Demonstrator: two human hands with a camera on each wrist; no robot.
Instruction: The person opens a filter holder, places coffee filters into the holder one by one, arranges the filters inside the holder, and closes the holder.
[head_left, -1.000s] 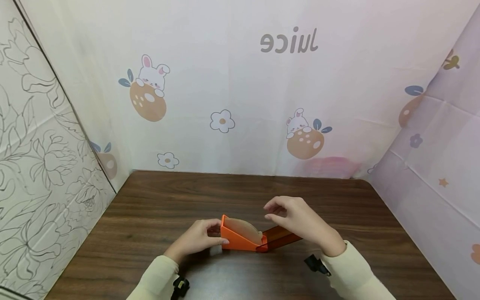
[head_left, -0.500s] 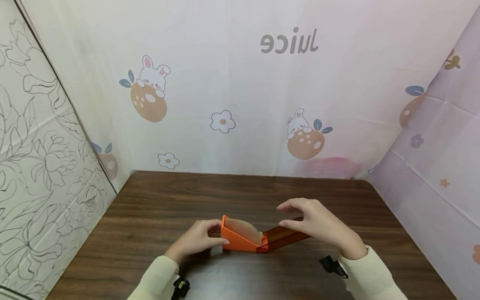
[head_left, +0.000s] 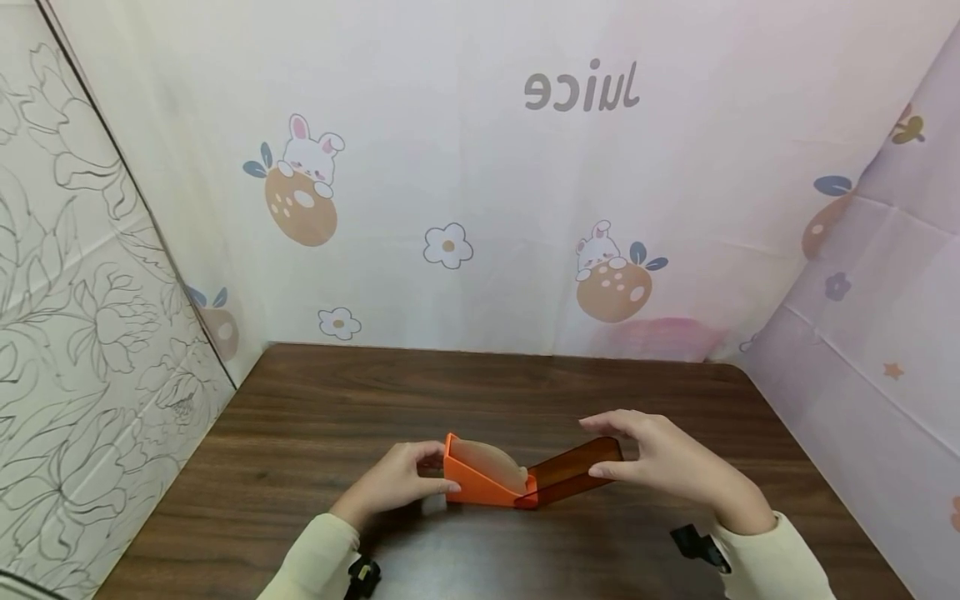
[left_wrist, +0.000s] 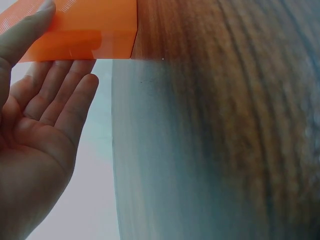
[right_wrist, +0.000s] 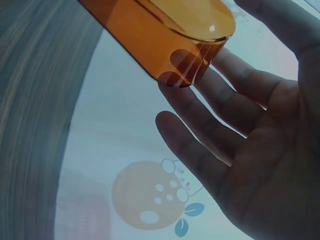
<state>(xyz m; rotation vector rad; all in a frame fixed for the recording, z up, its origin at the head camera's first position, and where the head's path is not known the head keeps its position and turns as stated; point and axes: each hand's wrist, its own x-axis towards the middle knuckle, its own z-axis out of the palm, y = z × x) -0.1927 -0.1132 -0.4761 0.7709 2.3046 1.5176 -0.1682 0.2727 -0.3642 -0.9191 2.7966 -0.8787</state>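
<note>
An orange box (head_left: 480, 483) with a sloping side stands on the table in the middle of the head view. A tan, round-edged, sheet-like piece (head_left: 491, 462) rises from it. At its right end the see-through amber lid (head_left: 573, 471) is swung out and tilts upward. My left hand (head_left: 393, 479) holds the box's left end, thumb in front and fingers behind. Around the lid's far end, my right hand (head_left: 667, 458) spreads thumb and fingers. In the right wrist view, fingertips (right_wrist: 182, 62) show through the amber lid; whether they touch it, I cannot tell.
The dark wood table (head_left: 360, 383) meets a printed curtain (head_left: 450, 167) at the back. More patterned cloth hangs on the left and right. Black wrist straps (head_left: 701, 548) sit at both cuffs.
My right hand has moved right and slightly toward me along the amber lid, uncovering its far end. The left hand and the orange box stay in place.
</note>
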